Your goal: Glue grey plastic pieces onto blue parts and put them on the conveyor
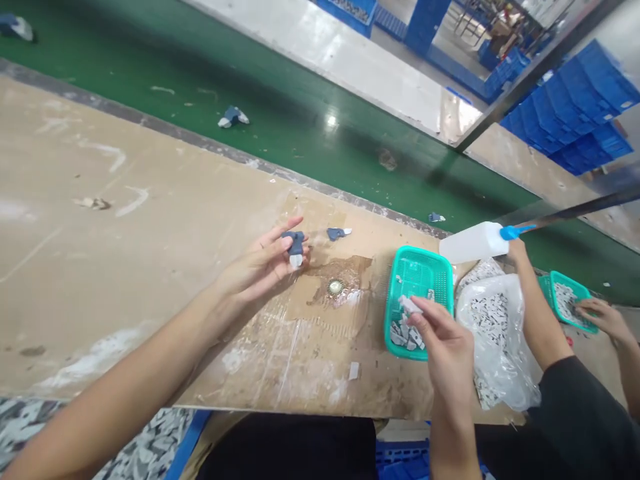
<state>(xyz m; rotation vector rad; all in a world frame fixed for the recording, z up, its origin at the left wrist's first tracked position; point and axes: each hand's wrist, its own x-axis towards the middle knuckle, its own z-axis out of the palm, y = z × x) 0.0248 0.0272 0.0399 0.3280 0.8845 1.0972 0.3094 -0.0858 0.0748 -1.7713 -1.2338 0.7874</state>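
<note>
Between the thumb and fingers of my left hand (273, 259) is a small dark blue plastic part (294, 245) with a white end pointing down. My right hand (445, 340) pinches a small light grey piece (410, 305) above the green basket (391, 293), which holds several similar grey pieces (407, 335) at its near end. Another blue part with a white tip (338, 233) lies on the table just right of my left hand. Between my hands, a round metallic disc (335, 287) sits on a stained cardboard patch (307, 300).
A white bottle with a blue nozzle (473, 243) lies tilted behind a clear bag of grey pieces (490, 320). At right, a co-worker's hand (603, 317) reaches into another green basket (580, 293). Beyond the table edge, a green belt (300, 140) carries several blue-and-white parts (233, 117).
</note>
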